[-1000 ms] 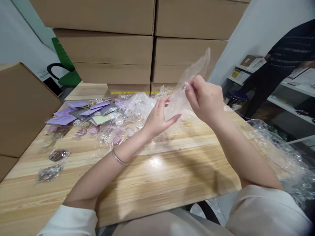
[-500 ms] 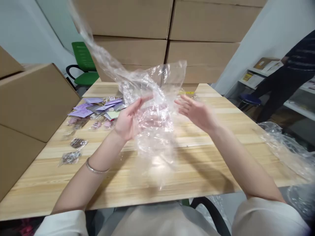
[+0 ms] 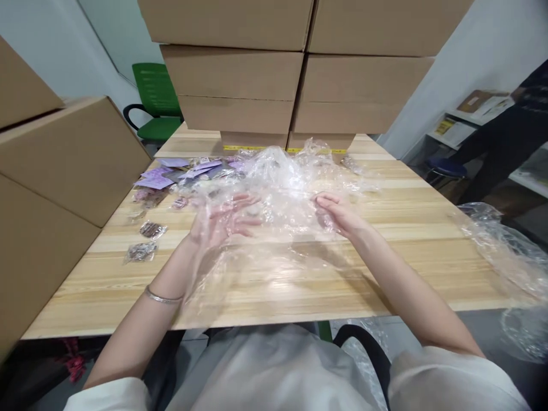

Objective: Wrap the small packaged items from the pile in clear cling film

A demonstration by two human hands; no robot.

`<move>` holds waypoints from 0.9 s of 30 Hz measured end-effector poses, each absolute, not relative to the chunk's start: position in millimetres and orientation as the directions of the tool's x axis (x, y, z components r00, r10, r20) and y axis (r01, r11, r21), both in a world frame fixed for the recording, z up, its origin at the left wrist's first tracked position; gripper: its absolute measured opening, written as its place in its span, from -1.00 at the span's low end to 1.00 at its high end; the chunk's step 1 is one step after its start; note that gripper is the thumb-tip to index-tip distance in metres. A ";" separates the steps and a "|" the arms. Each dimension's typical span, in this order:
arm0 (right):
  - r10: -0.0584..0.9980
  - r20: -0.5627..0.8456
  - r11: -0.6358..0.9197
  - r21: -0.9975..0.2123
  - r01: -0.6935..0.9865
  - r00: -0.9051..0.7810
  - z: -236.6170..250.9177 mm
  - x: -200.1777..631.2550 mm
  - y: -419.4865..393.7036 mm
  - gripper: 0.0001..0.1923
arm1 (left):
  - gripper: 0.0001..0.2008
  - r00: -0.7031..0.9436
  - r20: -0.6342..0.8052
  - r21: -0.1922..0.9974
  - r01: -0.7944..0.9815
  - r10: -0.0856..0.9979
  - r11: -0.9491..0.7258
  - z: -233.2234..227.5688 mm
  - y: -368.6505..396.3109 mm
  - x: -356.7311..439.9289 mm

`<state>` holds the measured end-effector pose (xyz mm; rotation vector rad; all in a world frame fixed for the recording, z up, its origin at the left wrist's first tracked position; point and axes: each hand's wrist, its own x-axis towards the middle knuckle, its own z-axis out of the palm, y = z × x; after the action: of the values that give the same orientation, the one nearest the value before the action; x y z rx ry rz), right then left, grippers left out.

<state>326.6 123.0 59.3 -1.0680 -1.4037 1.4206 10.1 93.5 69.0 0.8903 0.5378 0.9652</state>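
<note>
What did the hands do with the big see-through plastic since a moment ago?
The clear plastic sheet came down: it was held up in the air before, and now it lies spread over the wooden table. The right hand, which pinched it earlier, is open on it; the left hand is open under a fold. The purple cards, small packets and cardboard boxes stayed put.
</note>
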 end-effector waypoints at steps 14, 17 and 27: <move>0.929 -0.328 -0.370 -0.831 0.415 0.172 6.3 377.3 45.6 -0.31 | -0.45 -0.010 -0.353 0.903 -0.264 0.935 0.338 40.3 64.5 -17.5; 0.824 -0.565 -0.542 -0.809 0.225 -0.045 4.4 377.5 71.8 -0.33 | -0.38 -0.027 -0.327 0.897 -0.322 0.945 0.301 39.9 66.4 -14.5; 0.929 -0.344 -0.369 -0.878 0.306 0.135 0.0 343.4 115.3 -0.54 | -0.12 0.390 -0.289 0.815 -0.379 0.874 0.438 37.0 56.0 -11.4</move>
<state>343.4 115.3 0.0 -1.7743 -1.1924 1.2413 -11.4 56.0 37.0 0.7285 0.8030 0.8927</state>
